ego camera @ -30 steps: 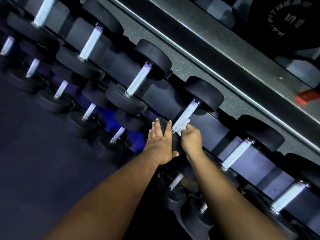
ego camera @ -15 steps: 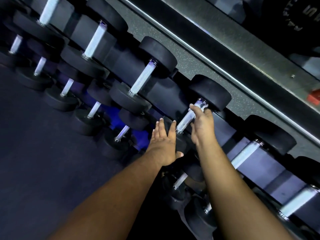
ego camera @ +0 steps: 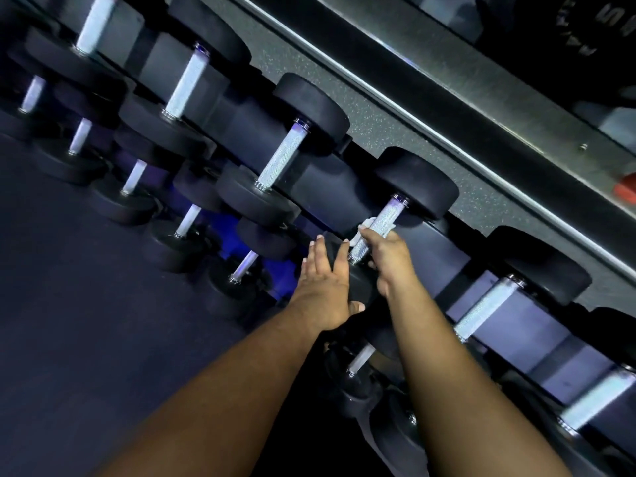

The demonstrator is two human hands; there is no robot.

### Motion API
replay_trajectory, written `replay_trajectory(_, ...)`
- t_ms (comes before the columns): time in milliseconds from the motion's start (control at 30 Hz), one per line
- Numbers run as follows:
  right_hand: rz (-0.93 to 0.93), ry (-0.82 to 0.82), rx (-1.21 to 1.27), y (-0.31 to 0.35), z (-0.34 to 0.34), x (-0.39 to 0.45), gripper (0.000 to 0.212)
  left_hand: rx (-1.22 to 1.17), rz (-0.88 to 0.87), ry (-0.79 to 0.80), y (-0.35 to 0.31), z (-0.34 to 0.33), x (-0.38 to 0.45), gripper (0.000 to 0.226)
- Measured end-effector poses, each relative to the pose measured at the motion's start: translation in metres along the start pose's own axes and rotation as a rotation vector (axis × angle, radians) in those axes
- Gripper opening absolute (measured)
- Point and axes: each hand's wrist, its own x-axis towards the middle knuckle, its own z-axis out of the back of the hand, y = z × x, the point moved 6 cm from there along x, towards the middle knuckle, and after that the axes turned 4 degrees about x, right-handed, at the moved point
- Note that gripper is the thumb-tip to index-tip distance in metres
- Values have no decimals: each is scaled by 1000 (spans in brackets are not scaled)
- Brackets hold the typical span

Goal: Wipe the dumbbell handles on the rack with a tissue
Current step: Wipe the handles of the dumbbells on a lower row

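Dark floor [ego camera: 86,304] | angled rack [ego camera: 344,194] | round black dumbbell [ego camera: 413,184] at 1 o'clock | left hand [ego camera: 323,284] flat on its near end | right hand [ego camera: 385,256] wraps white tissue [ego camera: 370,222] round knurled metal handle [ego camera: 378,225]

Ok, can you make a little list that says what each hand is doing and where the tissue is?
place: dumbbell rack, several rows of black dumbbells
left hand: flat, fingers straight, pressing on the near black end of a dumbbell
right hand: curled round that dumbbell's handle, holding the tissue
tissue: white, wrapped on the handle, peeking out above the fingers
handle: silver, knurled, upper part bare
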Motion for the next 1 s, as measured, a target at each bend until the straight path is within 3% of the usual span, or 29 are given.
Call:
replay_trajectory(100,-82,121,-47,-1,3,4,16,1,-3,14,0,-1,-1,125)
replay_trajectory(233,62,16,228,10,17,3,6,-2,0,18,1,-1,0,124)
replay_trajectory(300,82,-8,105,11,14,3,2,-2,-1,15,0,0,0,125)
replay_trajectory(367,27,36,-148,-3,9,0,14,-3,3,14,0,0,0,125)
replay_trajectory(433,-2,54,-242,-11,11,-3,14,-3,5,14,0,-1,0,125)
replay_trajectory(533,72,50,40,5,17,2,4,-1,1,21,0,-1,0,125)
replay_trajectory(600,92,96,185,12,16,10,10,-2,-3,11,0,-1,0,125)
replay_trajectory(733,2,223,-51,-14,8,1,37,-7,0,-2,0,0,0,126)
replay_trajectory(833,43,162,-43,-21,20,-6,22,-10,5,-4,1,0,0,127)
replay_trajectory(933,135,99,219,2,28,-3,1,-22,0,-11,0,-1,-1,128)
replay_trajectory(1000,109,111,344,18,20,2,9,-19,-1,-13,-2,-1,-1,129)
